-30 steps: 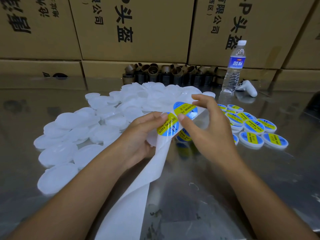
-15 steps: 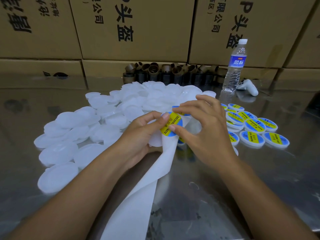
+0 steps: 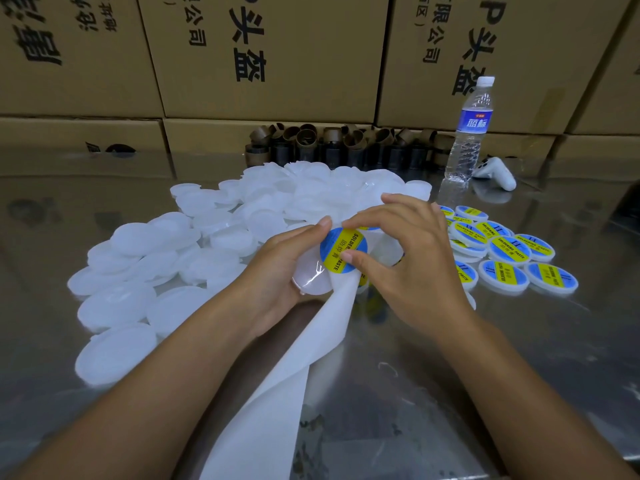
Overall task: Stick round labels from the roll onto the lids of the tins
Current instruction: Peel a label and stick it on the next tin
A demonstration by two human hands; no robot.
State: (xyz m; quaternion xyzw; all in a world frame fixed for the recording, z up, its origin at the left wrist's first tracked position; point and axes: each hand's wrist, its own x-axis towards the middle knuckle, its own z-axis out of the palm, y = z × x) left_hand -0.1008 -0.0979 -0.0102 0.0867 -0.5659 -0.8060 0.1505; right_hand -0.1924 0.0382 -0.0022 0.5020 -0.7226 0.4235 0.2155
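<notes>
— So, what are the fingers doing?

— The right hand has thumb and forefinger curled onto a round label, blue with a yellow band reading SOLDERING PASTE. The forefinger is at its top edge and the thumb on its lower face, with the other fingers arched loosely above.

— And the left?

— The left hand grips a white plastic lid from beneath, its thumb over the upper rim and touching the label's edge. The label lies against the lid's right part. Whether it is fully stuck down, I cannot tell.

— Where's the roll?

— Only its white backing strip shows, running from under the lid down to the near edge of the view.

— And around them?

— Lids in 2 groups on the shiny metal table: bare white lids heaped left and behind, labelled lids clustered just right of the right hand. Farther back are cardboard cores, a water bottle with a white controller beside it, and stacked cardboard boxes.
</notes>
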